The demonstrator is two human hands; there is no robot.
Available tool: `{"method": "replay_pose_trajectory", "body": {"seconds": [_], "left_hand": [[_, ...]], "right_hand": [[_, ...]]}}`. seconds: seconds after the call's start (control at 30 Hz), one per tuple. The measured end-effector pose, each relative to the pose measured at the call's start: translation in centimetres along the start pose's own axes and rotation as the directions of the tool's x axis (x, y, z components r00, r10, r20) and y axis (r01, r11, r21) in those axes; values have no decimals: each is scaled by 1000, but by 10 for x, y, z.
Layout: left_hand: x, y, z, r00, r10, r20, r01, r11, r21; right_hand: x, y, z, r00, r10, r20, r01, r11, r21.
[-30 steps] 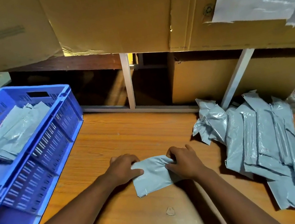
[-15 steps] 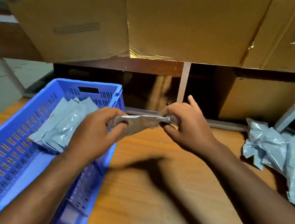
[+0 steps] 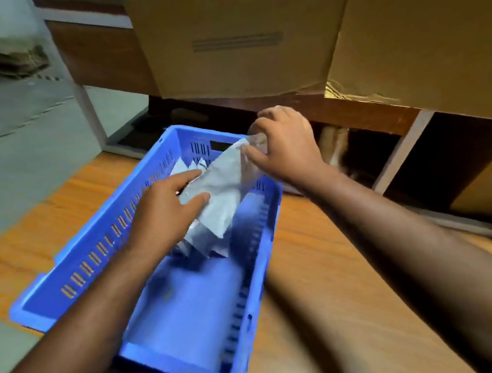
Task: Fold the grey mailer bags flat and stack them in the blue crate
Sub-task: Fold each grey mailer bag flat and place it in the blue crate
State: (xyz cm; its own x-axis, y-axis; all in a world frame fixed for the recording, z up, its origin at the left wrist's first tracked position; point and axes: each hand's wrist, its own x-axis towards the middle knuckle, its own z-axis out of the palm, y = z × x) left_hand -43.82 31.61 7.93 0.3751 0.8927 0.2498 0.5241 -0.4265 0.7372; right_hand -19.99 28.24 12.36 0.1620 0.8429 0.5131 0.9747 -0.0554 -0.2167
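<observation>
Grey mailer bag (image 3: 222,187) over blue crate (image 3: 134,224), pinched by right hand (image 3: 287,147), left hand (image 3: 167,209) gripping its edge.

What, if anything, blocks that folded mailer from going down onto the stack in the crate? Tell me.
Nothing visible. Both hands, left hand and right hand, hold the folded mailer inside the blue crate, directly over the stack of bags, with only open space below it.
</observation>
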Motion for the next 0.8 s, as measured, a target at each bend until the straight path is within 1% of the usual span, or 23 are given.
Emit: {"method": "replay_pose_trajectory", "body": {"seconds": [0.07, 0.1, 0.13, 0.17, 0.2, 0.23, 0.27, 0.3, 0.33, 0.37, 0.4, 0.43, 0.47, 0.5, 0.57, 0.6, 0.63, 0.67, 0.73, 0.77, 0.8], "left_hand": [[6, -12, 20, 999, -32, 40, 33, 999, -18], [8, -17, 29, 998, -53, 41, 55, 998, -34], [9, -20, 35, 996, -78, 42, 80, 996, -42], [12, -23, 40, 993, -107, 55, 109, 993, -36], [13, -24, 45, 989, -125, 78, 126, 992, -6], [14, -26, 49, 985, -133, 108, 129, 991, 44], [15, -27, 52, 982, -128, 141, 115, 989, 96], [15, -27, 56, 979, -109, 174, 86, 987, 134], [13, -27, 58, 974, -84, 208, 52, 987, 153], [12, -28, 60, 967, -65, 246, 26, 987, 159], [11, -29, 62, 955, -65, 291, 17, 986, 164], [12, -31, 61, 935, -82, 345, 21, 984, 178], [14, -32, 57, 911, -102, 399, 28, 982, 187], [19, -34, 50, 886, -121, 447, 46, 983, 176], [34, -44, 34, 859, -142, 491, 107, 989, 99], [43, -50, 26, 864, -145, 482, 134, 989, 58], [51, -56, 18, 887, -150, 436, 146, 988, 44], [59, -65, 13, 918, -163, 361, 152, 987, 58], [70, -84, 10, 960, -198, 200, 180, 978, 101], [73, -94, 12, 963, -213, 168, 189, 971, 146], [75, -104, 16, 959, -220, 181, 182, 961, 207]], "right_hand": [[-6, -22, 23, 981, 192, 14, -191, 963, 190], [-13, -35, 30, 957, 287, 42, -286, 914, 286], [-19, -45, 37, 918, 380, 113, -393, 840, 374], [-23, -55, 45, 854, 461, 243, -520, 732, 440], [-24, -61, 54, 756, 510, 410, -655, 594, 467], [-23, -68, 58, 626, 523, 579, -780, 439, 447], [-21, -72, 62, 497, 501, 709, -867, 313, 387], [-18, -72, 67, 414, 468, 781, -909, 250, 332], [-16, -70, 72, 383, 443, 810, -921, 257, 294], [-15, -68, 77, 392, 458, 798, -906, 340, 250], [-14, -67, 81, 420, 515, 747, -878, 439, 191], [-14, -65, 86, 459, 573, 679, -849, 509, 145], [-14, -64, 90, 509, 618, 599, -829, 541, 146], [-13, -64, 92, 557, 637, 533, -813, 549, 193], [-10, -62, 93, 610, 658, 441, -785, 577, 224], [-8, -59, 95, 615, 665, 424, -782, 585, 216], [-8, -57, 96, 618, 667, 415, -777, 600, 193], [-8, -55, 97, 624, 671, 401, -768, 620, 158], [-10, -54, 99, 654, 656, 376, -726, 684, 69], [-11, -56, 102, 675, 632, 381, -688, 726, 15], [-12, -59, 104, 691, 603, 398, -642, 765, -43]]}}
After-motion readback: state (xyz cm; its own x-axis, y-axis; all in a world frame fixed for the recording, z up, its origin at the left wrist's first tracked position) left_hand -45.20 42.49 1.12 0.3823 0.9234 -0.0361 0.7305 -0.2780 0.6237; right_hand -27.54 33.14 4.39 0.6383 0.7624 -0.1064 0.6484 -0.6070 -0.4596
